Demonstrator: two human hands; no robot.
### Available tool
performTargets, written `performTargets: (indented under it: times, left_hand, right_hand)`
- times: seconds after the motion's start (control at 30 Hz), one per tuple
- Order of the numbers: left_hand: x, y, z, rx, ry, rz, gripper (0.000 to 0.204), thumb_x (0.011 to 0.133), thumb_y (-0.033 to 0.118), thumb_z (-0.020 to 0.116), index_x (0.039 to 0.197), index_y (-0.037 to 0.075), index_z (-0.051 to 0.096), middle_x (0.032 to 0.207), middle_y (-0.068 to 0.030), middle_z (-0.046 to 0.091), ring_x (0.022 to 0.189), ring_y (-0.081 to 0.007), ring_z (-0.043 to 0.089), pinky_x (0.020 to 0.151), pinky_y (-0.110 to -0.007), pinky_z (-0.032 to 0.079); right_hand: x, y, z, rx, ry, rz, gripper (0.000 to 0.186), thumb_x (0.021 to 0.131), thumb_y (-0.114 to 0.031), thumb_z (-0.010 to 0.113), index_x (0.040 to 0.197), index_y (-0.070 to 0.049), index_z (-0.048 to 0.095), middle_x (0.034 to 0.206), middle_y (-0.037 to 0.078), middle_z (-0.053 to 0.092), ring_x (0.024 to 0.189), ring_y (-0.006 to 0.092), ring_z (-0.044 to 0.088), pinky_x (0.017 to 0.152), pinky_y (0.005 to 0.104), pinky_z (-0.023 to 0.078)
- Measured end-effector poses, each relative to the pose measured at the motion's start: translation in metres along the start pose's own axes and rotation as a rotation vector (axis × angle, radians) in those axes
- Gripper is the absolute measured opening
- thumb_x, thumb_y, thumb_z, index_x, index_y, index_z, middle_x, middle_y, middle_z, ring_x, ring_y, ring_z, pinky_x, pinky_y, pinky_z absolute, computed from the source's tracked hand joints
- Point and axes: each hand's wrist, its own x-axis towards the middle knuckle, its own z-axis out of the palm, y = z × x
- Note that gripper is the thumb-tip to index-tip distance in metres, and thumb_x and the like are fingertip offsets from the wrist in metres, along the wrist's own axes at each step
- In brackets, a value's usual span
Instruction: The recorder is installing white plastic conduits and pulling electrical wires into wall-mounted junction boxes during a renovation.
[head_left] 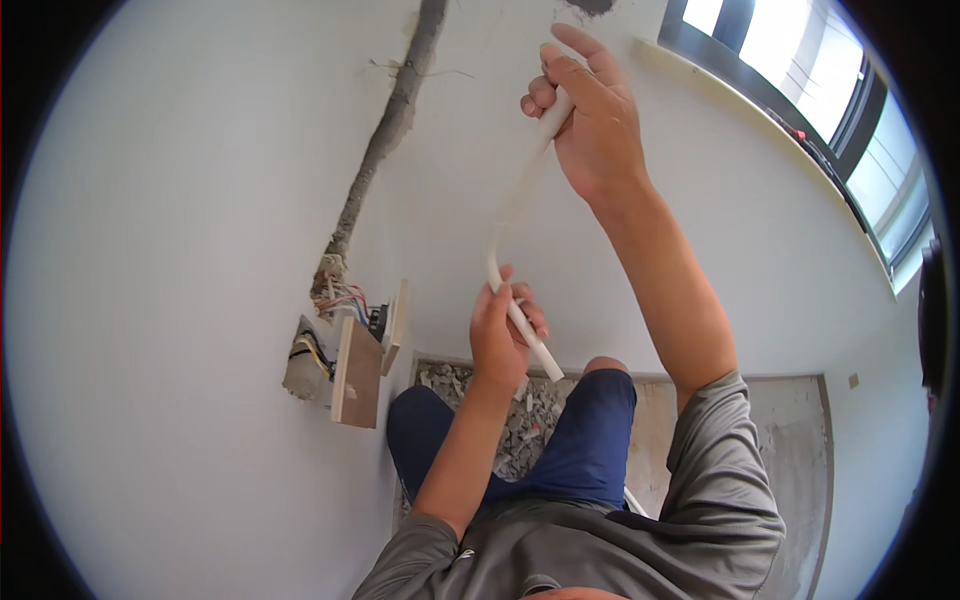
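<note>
A slim white plastic conduit pipe (542,354) slants up in front of the pale wall, with a bend just above my left hand (500,335). My left fingers wrap the pipe below that bend, and its cut lower end sticks out past them. Higher up and to the right, my right hand (603,112) grips the upper part between thumb and curled fingers, its index finger partly stretched out. Between the hands the pipe nearly blends into the wall. Its upper end is hidden by my right hand.
A rough chase (375,150) runs down the wall to a broken hole with loose wires (350,297). Two switch plates (358,375) hang out beside an open round box (303,375). Grey rubble (530,425) lies between my legs. A window (800,60) with a sill is upper right.
</note>
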Motion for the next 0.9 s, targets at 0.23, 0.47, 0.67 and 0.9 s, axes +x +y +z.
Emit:
performTargets:
  times: [0.23,0.47,0.67,0.9]
  left_hand:
    - [0.009,0.026,-0.013,0.171,-0.091,0.046,0.034,0.104,0.035,0.051,0.12,0.004,0.051,0.068,0.0017,0.04,0.047,-0.0075,0.041,0.041,-0.024,0.039]
    - [0.002,0.036,-0.026,-0.224,-0.204,-0.428,0.03,0.103,0.036,0.051,0.108,0.007,0.053,0.065,0.0034,0.036,0.045,-0.0051,0.035,0.036,-0.022,0.033]
    - [-0.005,0.019,0.009,0.143,0.06,0.047,0.028,0.104,0.034,0.051,0.107,0.006,0.052,0.066,0.0035,0.036,0.045,-0.0049,0.036,0.037,-0.023,0.035]
    - [0.002,0.029,-0.014,0.02,-0.082,-0.094,0.03,0.103,0.035,0.053,0.11,0.005,0.052,0.066,0.0033,0.037,0.044,-0.0052,0.035,0.035,-0.022,0.034]
  right_hand:
    - [0.002,0.011,-0.043,0.132,-0.015,0.272,0.04,0.096,-0.017,0.052,0.127,0.007,0.051,0.068,-0.003,0.033,0.06,0.009,0.034,0.053,0.0249,0.029]
    - [0.007,0.003,-0.029,0.505,-0.44,0.409,0.032,0.098,-0.017,0.049,0.125,0.0,0.053,0.063,-0.005,0.04,0.047,0.0085,0.036,0.042,0.0246,0.031]
    - [0.017,0.027,-0.036,0.246,-0.394,-0.066,0.03,0.098,-0.016,0.048,0.123,0.0,0.052,0.062,-0.007,0.034,0.046,0.0055,0.029,0.04,0.0227,0.025]
    - [0.014,-0.003,-0.013,0.11,-0.273,0.231,0.029,0.099,-0.017,0.048,0.123,-0.003,0.053,0.061,-0.009,0.034,0.046,0.004,0.03,0.038,0.021,0.025]
